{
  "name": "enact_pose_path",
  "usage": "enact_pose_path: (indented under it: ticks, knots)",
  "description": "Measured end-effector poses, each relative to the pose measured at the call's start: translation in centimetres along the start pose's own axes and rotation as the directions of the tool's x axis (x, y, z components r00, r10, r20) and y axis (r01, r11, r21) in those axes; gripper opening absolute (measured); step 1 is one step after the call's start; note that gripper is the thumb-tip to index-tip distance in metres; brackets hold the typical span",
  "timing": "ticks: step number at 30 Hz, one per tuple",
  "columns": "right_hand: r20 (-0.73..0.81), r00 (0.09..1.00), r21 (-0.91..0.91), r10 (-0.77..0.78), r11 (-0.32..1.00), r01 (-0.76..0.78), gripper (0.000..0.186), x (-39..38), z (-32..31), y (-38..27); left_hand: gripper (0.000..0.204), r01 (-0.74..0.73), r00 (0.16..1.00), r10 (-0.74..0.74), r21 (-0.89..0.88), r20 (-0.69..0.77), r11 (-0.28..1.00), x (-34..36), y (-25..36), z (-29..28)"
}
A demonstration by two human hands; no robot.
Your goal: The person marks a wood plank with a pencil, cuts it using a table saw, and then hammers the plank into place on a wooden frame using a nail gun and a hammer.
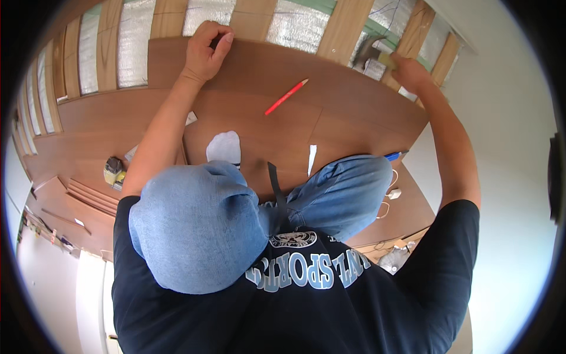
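My right hand [411,72] is closed round the handle of a hammer [369,54] at the far right. The hammer's head is a little blurred and appears over the far edge of the brown floorboard [253,65], by the wooden battens. At the board's far left end my left hand [209,50] is curled into a fist, thumb on top, and nothing shows in it. Between my arms a red pencil [286,97] lies slantwise on the boards. A narrow white strip [312,159] lies nearer, beside my bent knee.
Pale wooden battens [243,20] with silvery foil insulation [300,23] between them run along the far side. A white wall [501,118] bounds the right. A yellow-black tool [114,171] and stacked brown planks [91,197] lie left. A blue-handled tool [394,156] lies by my knee.
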State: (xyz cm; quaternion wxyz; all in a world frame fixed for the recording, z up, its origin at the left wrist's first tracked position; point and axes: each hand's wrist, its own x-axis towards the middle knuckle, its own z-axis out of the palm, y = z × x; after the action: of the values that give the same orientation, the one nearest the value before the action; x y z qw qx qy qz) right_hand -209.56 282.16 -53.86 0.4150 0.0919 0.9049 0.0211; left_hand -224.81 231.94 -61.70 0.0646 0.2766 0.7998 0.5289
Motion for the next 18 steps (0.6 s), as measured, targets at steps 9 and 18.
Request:
enact_pose_path:
  ticks: [9, 18]
  knots:
    - [0.045, 0.992, -0.004, -0.117, 0.993, 0.117, 0.051, -0.2, -0.3, -0.1, 0.012, 0.029, 0.999, -0.031, 0.063, 0.030, 0.998, 0.6, 0.3, -0.1]
    - [-0.401, 0.912, 0.301, -0.083, 0.929, 0.217, 0.056, 3.3, -1.0, 0.6, 0.009, -0.120, 0.993, 0.121, 0.014, -0.014, 0.993, -0.9, 1.4, -0.2]
